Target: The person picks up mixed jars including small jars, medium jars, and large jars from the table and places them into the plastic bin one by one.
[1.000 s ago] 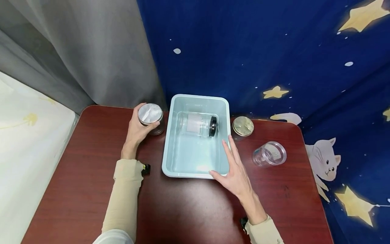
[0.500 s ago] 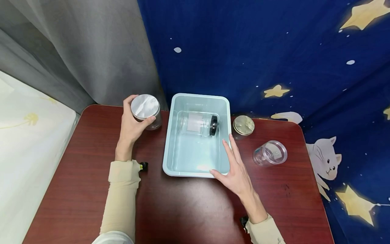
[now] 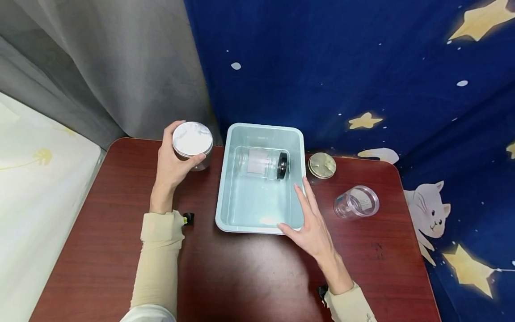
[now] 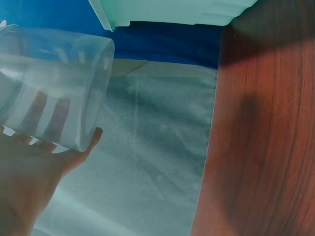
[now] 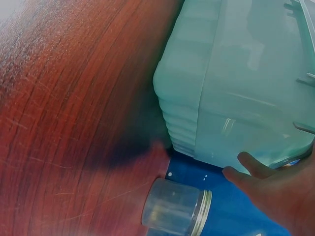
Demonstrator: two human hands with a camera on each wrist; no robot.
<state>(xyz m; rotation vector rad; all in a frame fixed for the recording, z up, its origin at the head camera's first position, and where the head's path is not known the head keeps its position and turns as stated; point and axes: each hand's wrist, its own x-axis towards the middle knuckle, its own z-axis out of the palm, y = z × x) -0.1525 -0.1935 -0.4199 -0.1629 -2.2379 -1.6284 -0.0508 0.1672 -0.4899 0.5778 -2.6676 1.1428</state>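
Note:
My left hand grips a clear jar with a silver lid, thumb on its near side and fingers around the far left. The left wrist view shows the jar's transparent body raised off the table, fingers seen through its wall. At the front right corner of a light blue plastic bin, my right hand has its fingers spread along the rim. Inside the bin, a clear jar with a black lid lies on its side, its lid pointing right.
Right of the bin stands a jar with a gold-toned lid, also seen as a small jar in the right wrist view. A clear lidless container stands farther right on the brown table. Curtains hang behind.
My left hand has lifted the silver-lidded jar and moved it slightly left and away from the bin. The right hand and bin have stayed in place.

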